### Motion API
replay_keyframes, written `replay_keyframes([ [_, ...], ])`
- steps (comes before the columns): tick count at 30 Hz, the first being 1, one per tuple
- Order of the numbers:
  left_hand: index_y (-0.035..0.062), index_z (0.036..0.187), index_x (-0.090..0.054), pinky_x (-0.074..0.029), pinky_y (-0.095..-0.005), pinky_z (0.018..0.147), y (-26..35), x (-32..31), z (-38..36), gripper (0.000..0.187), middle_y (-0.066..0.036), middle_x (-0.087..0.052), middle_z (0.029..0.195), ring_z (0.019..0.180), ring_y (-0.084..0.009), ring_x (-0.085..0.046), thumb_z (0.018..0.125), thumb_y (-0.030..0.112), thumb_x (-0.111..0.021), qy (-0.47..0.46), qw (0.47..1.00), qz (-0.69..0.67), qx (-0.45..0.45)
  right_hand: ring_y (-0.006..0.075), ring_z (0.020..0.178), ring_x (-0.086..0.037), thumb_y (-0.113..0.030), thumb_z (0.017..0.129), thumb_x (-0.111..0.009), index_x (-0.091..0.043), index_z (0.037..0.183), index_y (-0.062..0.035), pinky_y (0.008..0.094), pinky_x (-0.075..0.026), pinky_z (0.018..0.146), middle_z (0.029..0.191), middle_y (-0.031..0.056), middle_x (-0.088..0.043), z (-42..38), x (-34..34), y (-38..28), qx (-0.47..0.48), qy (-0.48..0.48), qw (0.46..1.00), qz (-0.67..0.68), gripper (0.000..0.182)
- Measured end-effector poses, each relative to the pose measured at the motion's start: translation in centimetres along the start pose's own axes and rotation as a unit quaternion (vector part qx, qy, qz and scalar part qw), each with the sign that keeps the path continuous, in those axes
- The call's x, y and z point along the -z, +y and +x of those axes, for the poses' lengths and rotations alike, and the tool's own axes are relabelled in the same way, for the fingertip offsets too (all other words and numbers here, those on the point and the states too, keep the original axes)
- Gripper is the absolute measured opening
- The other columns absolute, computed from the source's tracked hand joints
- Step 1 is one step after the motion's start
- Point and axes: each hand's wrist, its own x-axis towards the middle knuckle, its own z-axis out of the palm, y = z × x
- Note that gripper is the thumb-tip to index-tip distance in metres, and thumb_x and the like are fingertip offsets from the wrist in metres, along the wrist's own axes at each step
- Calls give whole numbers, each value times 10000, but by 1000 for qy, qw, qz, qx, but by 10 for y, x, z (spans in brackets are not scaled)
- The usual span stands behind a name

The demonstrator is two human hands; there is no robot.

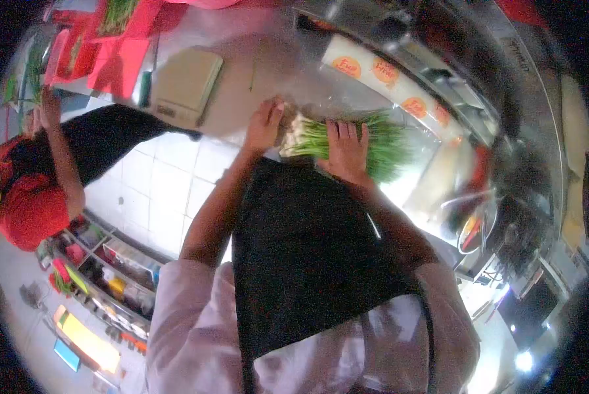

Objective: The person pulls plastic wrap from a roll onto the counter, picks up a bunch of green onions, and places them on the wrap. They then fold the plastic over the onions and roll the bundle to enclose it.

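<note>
Green stems with pale ends make up the leafy bundle (386, 144), which lies on the worktop (235, 92) just in front of the person's black apron (317, 243). The right hand (348, 150) is clasped over the bundle's green part, fingers across the top and thumb at the near side. The left hand (266, 125) is at the bundle's pale ends, fingers bent; the picture is soft there, so I cannot tell whether it grips them or only touches.

To hold the greens well, I would keep the right palm firm enough to stop stems rolling yet light enough not to bruise them, and use the left fingertips to keep the pale ends level.

Beyond the bundle lies a long white box (396, 85) with orange round marks; "Wrap" can be read, and the word above is probably "Food". A pale scale (188, 85) sits well to the left of the bundle, any markings too blurred to read.
</note>
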Motion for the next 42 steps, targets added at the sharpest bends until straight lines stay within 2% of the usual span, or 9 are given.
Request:
replay_keyframes([
  [3, 26, 1311, -635, -526, -343, 835, 28, -16, -5, 445, -123, -708, 953, 905, -185, -658, 1072, 381, -512, 19, 989, -100, 109, 296, 1317, -468, -526, 602, -896, -457, 1438, -84, 651, -234, 1162, 1351, 114, -531, 0, 2, -4, -16, -1, 1000, -7, 1043],
  [6, 29, 1295, -663, -524, -322, 817, 35, -17, -10, 460, -80, -709, 931, 883, -138, -630, 1072, 405, -519, 33, 989, -99, 106, 290, 1307, -472, -544, 573, -901, -476, 1420, -96, 653, -232, 1162, 1344, 112, -533, -2, -4, -2, -29, 10, 999, -23, 1048],
  [13, 22, 1237, -701, -516, -307, 839, 30, -18, -17, 419, -70, -722, 974, 902, -139, -632, 1088, 358, -500, 60, 976, -144, 153, 276, 1264, -498, -581, 562, -879, -503, 1393, -113, 661, -220, 1167, 1322, 90, -547, 2, -23, -3, -20, 39, 999, -22, 1025],
  [15, 35, 1313, -673, -487, -327, 962, 29, -16, -18, 455, -96, -728, 1137, 1052, -173, -641, 1092, 386, -488, 34, 974, -142, 172, 294, 1262, -504, -573, 536, -884, -520, 1384, -117, 674, -210, 1169, 1303, 90, -563, 3, -20, -7, -32, 37, 999, -12, 1029],
  [18, 14, 1282, -686, -484, -322, 971, 20, -23, -21, 456, -89, -727, 1147, 1054, -170, -639, 1093, 378, -487, 43, 965, -204, 161, 239, 1250, -504, -591, 579, -840, -516, 1356, -112, 642, -246, 1162, 1317, 62, -548, 4, -23, -12, -41, 57, 997, -34, 969],
  [20, 8, 1235, -700, -488, -318, 949, 13, -26, -19, 436, -92, -727, 1126, 1047, -163, -635, 1090, 360, -489, 50, 963, -211, 159, 234, 1258, -508, -582, 592, -831, -524, 1342, -109, 626, -248, 1172, 1313, 61, -551, 11, -32, -11, -7, 149, 981, -123, 938],
  [26, 4, 1201, -716, -508, -315, 888, 22, -14, -16, 434, -96, -740, 1053, 984, -163, -648, 1080, 360, -499, 34, 969, -188, 156, 240, 1292, -506, -576, 561, -875, -543, 1339, -99, 581, -272, 1176, 1327, 58, -569, 12, -9, -18, -19, 7, 999, -40, 972],
  [29, 13, 1218, -717, -515, -317, 869, 26, -14, -15, 443, -103, -749, 1034, 955, -161, -655, 1085, 368, -486, 33, 966, -198, 162, 241, 1279, -513, -570, 554, -895, -530, 1364, -97, 569, -278, 1170, 1316, 61, -574, 11, -10, -20, -6, 56, 997, -45, 1007],
  [42, 27, 1218, -718, -513, -334, 916, 17, 4, -9, 475, -150, -751, 1100, 1034, -219, -687, 1092, 408, -463, 47, 971, -142, 188, 281, 1220, -537, -534, 619, -879, -515, 1369, -90, 514, -343, 1041, 1245, 108, -583, 25, 1, -33, 30, -28, 997, -67, 944],
])
